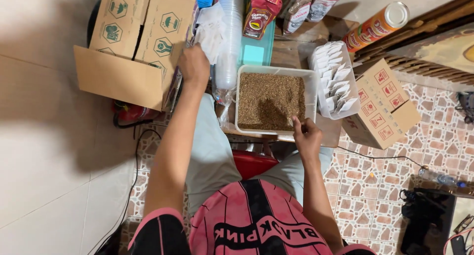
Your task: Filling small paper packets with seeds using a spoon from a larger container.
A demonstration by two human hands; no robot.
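A white rectangular tub [310, 87] full of brown granules stands on a small wooden table in front of me. My right hand [306, 134] rests at the tub's near right corner with its fingers curled; whether it holds anything I cannot tell. My left hand [194, 64] reaches forward to the left of the tub and touches a loose pile of small white sachets [212, 30]. To the right of the tub, a white tray [337, 77] holds several filled white sachets standing in rows.
A stack of clear plastic cups [228, 42] lies beside the tub. Open cardboard boxes sit at left [133, 32] and right [382, 104]. Red and silver packets [261, 10] and an orange can [377, 25] lie behind. A red stool [252, 162] is under me. Cables and a bottle lie on the tiled floor.
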